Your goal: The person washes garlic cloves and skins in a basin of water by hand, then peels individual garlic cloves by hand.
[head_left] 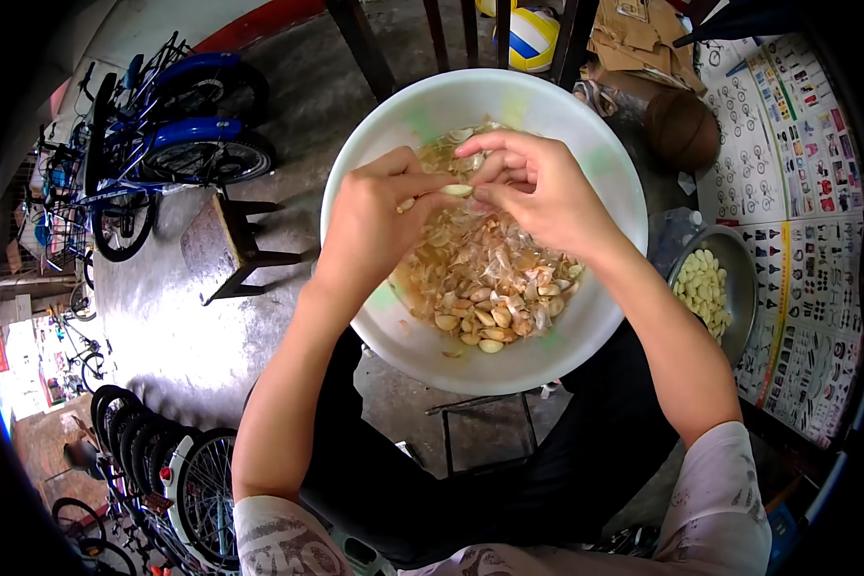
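Observation:
A pale garlic clove [458, 190] is pinched in the fingertips of my left hand [376, 204], over the white basin. A second pale piece, perhaps another clove, shows under the same hand's curled fingers. My right hand [540, 187] closes thumb and fingers at the clove's other end, its index finger raised; whether peel is between them I cannot make out. Below both hands, the large white basin [355, 338] holds water, loose garlic skins [485, 252] and unpeeled garlic cloves [491, 334] gathered at the near side.
On the right, a metal bowl [745, 305] of peeled cloves stands by printed poster sheets [804, 182]. A basketball [682, 131], cardboard [643, 38] and volleyball [532, 40] lie beyond the basin. A wooden stool [223, 240], blue-fendered bicycles [197, 134] and several tyres [149, 442] are left.

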A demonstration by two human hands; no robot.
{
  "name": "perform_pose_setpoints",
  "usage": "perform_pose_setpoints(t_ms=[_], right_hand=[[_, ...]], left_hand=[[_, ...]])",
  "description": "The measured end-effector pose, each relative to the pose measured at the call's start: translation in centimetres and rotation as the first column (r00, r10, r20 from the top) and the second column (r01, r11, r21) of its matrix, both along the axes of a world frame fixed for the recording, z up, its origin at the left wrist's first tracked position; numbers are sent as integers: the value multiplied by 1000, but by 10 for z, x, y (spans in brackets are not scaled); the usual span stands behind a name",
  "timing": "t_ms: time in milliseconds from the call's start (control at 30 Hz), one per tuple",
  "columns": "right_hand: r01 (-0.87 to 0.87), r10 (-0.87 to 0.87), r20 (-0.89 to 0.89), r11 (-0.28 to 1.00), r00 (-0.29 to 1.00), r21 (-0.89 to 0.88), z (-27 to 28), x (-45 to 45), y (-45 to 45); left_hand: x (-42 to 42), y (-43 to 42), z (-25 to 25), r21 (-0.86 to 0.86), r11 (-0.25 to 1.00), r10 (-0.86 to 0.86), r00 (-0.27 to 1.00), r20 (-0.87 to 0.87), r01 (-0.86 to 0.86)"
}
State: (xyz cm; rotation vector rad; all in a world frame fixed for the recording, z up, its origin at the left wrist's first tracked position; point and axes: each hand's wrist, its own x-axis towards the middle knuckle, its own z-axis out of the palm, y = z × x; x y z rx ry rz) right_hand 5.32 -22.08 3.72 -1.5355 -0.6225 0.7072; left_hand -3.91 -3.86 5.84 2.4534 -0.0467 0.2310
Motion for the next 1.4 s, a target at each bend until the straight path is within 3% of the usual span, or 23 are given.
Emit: perform_pose_setpoints(t_ms=[67,133,167,233,267,333,367,433,533,600,733,767,800,833,933,967,1000,1033,1067,1100,1133,1200,1400], right_hand=[[-3,3,12,1000,1000,7,3,0,0],[-4,4,25,1000,1000,14,3,0,0],[-15,14,34,1000,999,24,2,0,0],[-26,25,43,999,999,34,1,0,0],[-21,20,36,999,999,35,2,1,-1],[-16,15,28,999,999,35,1,1,-2],[-16,15,25,999,1000,49,-1,1,-2],[-17,16,20,998,1000,62,-2,2,-3],[-83,83,-19,996,996,-18,1,8,-6],[-156,143,-188,986,972,-57,4,14,-9],[-100,51,-310,984,950,-147,-30,36,-4],[-30,133,156,846,979,-532,-34,37,-3],[223,360,516,608,778,-762,-35,36,-3],[222,357,511,607,781,-763,-36,35,-3],[178,-24,602,964,798,-198,-32,35,-1],[188,-119,405,973,906,-136,-37,31,1],[188,-118,400,972,909,-141,-36,26,3],[160,-154,50,974,987,-159,-33,21,6],[127,-173,-304,978,937,-164,-30,17,11],[137,-199,-500,978,843,-157,-31,6,17],[134,-196,-501,979,843,-156,-29,-2,22],[261,-56,-921,964,387,51,-22,-18,30],[383,45,-936,905,349,186,-23,-31,36]], left_hand=[[-1,2,1,-107,994,13,994,-105,-24],[-2,5,-1,-396,912,-3,962,-273,-110],[-3,3,0,-396,912,-4,962,-273,-109],[-5,-1,4,-576,732,52,874,-483,-363],[-4,-1,7,-576,732,52,874,-483,-363],[-3,-2,10,-676,535,60,821,-568,-507],[-2,-1,7,-676,535,59,821,-568,-507],[-2,3,0,-833,297,-44,864,-501,-467],[2,1,2,-824,279,-5,857,-515,-493],[3,4,0,-820,299,14,861,-508,-489],[4,6,-4,-814,345,108,881,-460,-468],[5,9,-7,-823,370,100,899,-427,-432],[6,10,-7,-822,371,99,899,-427,-431],[7,11,-8,-827,377,91,905,-414,-417],[6,12,-11,-817,386,73,897,-435,-428],[7,11,-12,-801,407,47,886,-462,-439],[5,8,-13,-800,405,44,883,-468,-444],[4,2,-13,-606,716,137,921,-363,-346],[4,-3,-14,-302,921,180,957,-226,-245],[2,-8,-15,-149,973,154,976,-154,-177],[0,-12,-16,-148,972,157,975,-155,-180],[-2,-18,-19,88,991,-99,995,31,96],[2,-17,-23,136,979,-166,982,95,153]])
